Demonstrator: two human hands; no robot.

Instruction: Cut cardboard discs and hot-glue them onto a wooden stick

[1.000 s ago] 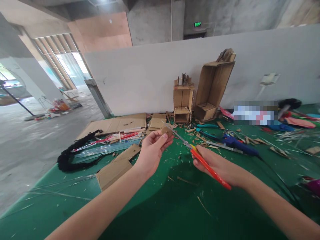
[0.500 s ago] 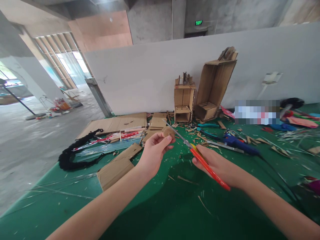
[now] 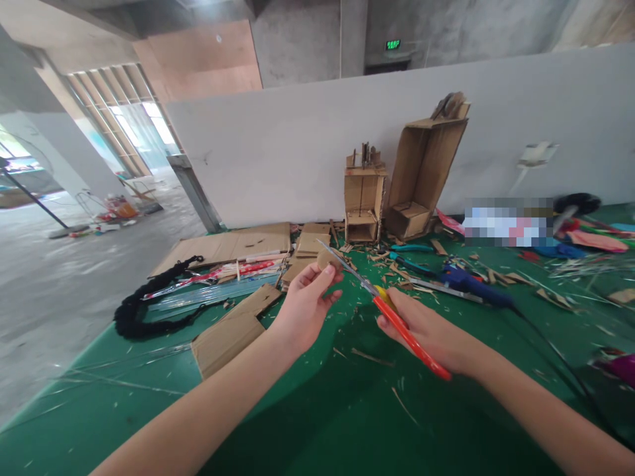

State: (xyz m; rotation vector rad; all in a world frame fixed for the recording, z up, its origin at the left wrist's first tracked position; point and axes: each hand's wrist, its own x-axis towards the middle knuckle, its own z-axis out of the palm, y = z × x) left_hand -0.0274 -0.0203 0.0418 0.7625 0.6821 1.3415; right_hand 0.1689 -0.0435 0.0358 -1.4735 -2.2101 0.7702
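Between thumb and fingers, my left hand (image 3: 308, 304) pinches a small rounded piece of cardboard (image 3: 327, 258) above the green table (image 3: 347, 410). My right hand (image 3: 417, 320) is closed on scissors (image 3: 404, 330) with red and yellow handles. The scissor blades point up and left, at the edge of the cardboard piece. Whether they touch it or only overlap it in view is too small to tell.
Two open cardboard structures (image 3: 360, 198) (image 3: 426, 178) stand against the white partition. Cardboard sheets (image 3: 233, 327) and a black fuzzy bundle (image 3: 131, 317) lie left. Right are pliers (image 3: 414, 264), a blue glue gun (image 3: 471, 285) with its cable, and cardboard scraps.
The cardboard piece and my left hand have shifted slightly left. The scissors have also moved a little left, and their blades now look closer together across the piece's edge.
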